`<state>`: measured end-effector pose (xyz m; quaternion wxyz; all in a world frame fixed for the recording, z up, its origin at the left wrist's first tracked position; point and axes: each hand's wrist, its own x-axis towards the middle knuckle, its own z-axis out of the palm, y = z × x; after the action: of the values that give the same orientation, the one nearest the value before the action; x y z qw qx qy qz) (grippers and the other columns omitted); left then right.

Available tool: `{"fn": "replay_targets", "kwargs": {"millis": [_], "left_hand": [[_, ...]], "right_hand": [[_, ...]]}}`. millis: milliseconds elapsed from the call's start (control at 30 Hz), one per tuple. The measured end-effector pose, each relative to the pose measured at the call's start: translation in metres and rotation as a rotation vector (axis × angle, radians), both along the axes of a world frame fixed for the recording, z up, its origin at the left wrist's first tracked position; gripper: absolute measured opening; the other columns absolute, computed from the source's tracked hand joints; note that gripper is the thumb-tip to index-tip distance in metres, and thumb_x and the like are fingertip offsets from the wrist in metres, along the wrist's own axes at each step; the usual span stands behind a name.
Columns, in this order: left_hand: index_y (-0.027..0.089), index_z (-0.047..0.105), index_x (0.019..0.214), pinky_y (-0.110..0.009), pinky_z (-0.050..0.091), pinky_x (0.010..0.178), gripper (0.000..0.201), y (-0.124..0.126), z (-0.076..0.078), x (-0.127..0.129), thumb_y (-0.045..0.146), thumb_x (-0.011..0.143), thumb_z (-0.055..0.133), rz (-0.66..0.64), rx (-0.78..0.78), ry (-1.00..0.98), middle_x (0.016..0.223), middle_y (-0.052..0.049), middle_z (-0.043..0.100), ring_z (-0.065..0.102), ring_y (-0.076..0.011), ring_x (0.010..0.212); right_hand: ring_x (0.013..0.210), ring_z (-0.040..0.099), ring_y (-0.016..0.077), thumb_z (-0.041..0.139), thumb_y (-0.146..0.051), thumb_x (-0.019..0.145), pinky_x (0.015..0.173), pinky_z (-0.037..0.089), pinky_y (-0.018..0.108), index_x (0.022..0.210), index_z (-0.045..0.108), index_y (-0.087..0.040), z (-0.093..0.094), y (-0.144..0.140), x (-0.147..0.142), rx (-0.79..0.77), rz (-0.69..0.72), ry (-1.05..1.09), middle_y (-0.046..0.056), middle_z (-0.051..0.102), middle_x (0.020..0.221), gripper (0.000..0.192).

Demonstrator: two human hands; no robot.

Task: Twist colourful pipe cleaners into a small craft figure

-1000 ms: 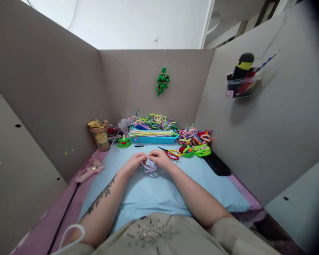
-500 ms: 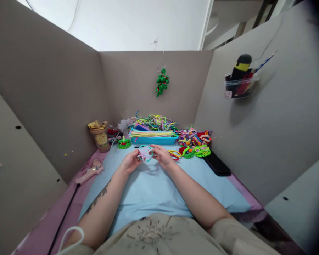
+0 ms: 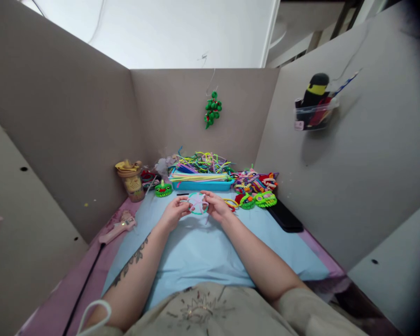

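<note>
My left hand [image 3: 174, 212] and my right hand [image 3: 217, 206] together hold a small teal pipe-cleaner ring [image 3: 197, 203] with pale lilac strands crossed inside it, raised a little above the light blue mat [image 3: 196, 252]. Each hand pinches one side of the ring. Red and yellow scissors [image 3: 230, 204] lie just right of my right hand, partly hidden by it.
A blue tray [image 3: 201, 185] heaped with coloured pipe cleaners stands at the back. Finished fuzzy pieces [image 3: 255, 186] pile at the right beside a black flat object [image 3: 285, 215]. A cup [image 3: 131, 179] and a pink glue gun [image 3: 117, 226] sit left. Grey partition walls enclose the desk.
Both hands lifted the piece off the mat and turned it, so the teal ring now faces the camera. The hands moved slightly further from me.
</note>
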<state>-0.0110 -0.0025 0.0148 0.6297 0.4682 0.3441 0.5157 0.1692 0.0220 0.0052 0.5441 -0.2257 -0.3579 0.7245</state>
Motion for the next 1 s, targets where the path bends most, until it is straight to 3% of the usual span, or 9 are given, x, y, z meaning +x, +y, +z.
{"fn": "replay_targets", "kwargs": {"millis": [133,267,600,1000], "left_hand": [[0.017,0.054,0.093,-0.025,0.049,0.060,0.041,0.000,0.000,0.002,0.029,0.059,0.074,0.105,0.190,0.140,0.084,-0.005,0.067,0.062,-0.0135,0.066],[0.016,0.058,0.088,-0.025,0.048,0.053,0.037,-0.001,0.002,0.002,0.033,0.058,0.072,0.139,0.270,0.260,0.092,-0.008,0.067,0.064,-0.0166,0.068],[0.013,0.063,0.068,-0.024,0.047,0.050,0.015,0.001,-0.005,0.003,0.021,0.058,0.071,0.138,0.230,0.242,0.080,-0.009,0.069,0.064,-0.0184,0.066],[0.014,0.067,0.065,-0.025,0.049,0.052,0.008,0.008,-0.013,0.002,0.017,0.058,0.070,0.165,0.279,0.317,0.075,-0.006,0.067,0.057,-0.0128,0.057]], "right_hand": [[0.045,0.049,0.0062,0.066,-0.012,0.064,0.045,0.040,0.017,0.093,0.059,-0.016,-0.003,0.003,0.001,-0.013,0.002,-0.001,-0.004,0.057,0.058,0.029],[0.045,0.050,0.0067,0.065,-0.011,0.064,0.044,0.040,0.018,0.092,0.058,-0.017,-0.004,0.003,0.001,-0.044,0.005,0.001,-0.003,0.059,0.062,0.030],[0.045,0.050,0.0081,0.062,-0.011,0.066,0.044,0.039,0.019,0.089,0.059,-0.018,-0.005,0.004,0.000,-0.097,-0.007,-0.003,-0.003,0.059,0.060,0.024],[0.045,0.051,0.0086,0.063,-0.010,0.067,0.045,0.041,0.020,0.081,0.056,-0.018,-0.016,0.011,-0.007,-0.175,-0.119,0.009,-0.005,0.056,0.055,0.018]]}}
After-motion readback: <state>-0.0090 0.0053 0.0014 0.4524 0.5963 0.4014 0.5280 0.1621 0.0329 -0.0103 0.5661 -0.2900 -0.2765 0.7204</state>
